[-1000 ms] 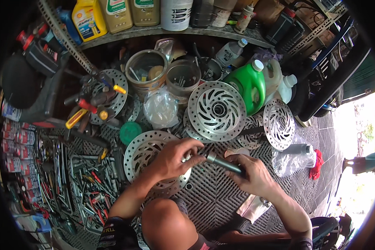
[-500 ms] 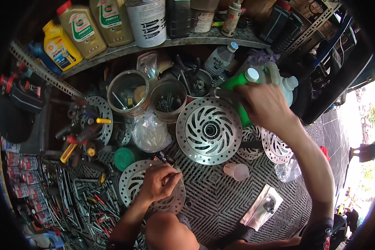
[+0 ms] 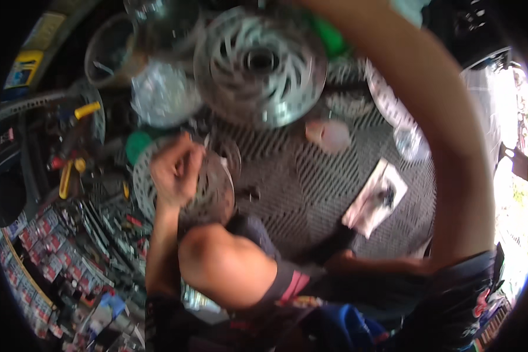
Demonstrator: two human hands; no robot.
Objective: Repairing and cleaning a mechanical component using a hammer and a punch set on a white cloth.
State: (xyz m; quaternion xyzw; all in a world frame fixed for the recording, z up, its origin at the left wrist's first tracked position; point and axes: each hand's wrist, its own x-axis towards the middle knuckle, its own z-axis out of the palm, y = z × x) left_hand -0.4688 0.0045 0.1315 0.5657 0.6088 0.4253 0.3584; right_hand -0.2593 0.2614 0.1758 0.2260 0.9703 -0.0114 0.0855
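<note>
The view is blurred. My left hand (image 3: pixel 176 170) is curled, fingers pinched over a slotted metal disc (image 3: pixel 211 193), beside a green lid (image 3: pixel 136 146); whatever it holds is too blurred to make out. My right forearm (image 3: pixel 454 135) stretches up past the top edge, so that hand is out of view. Near it show a green jug (image 3: pixel 328 32) and a larger slotted disc (image 3: pixel 229 76).
A small translucent cup (image 3: pixel 328 135) and a pale packet (image 3: pixel 372 199) with a dark part lie on the patterned mat (image 3: pixel 287 188). Crumpled clear plastic (image 3: pixel 164 94), yellow-handled tools (image 3: pixel 70 176) and piled tools and cans (image 3: pixel 53 246) surround my bent knee (image 3: pixel 223 264).
My hands have separated: the right went up with the dark tube and has now left the top of the frame; the left dropped to over the lower disc. The whole view has shifted.
</note>
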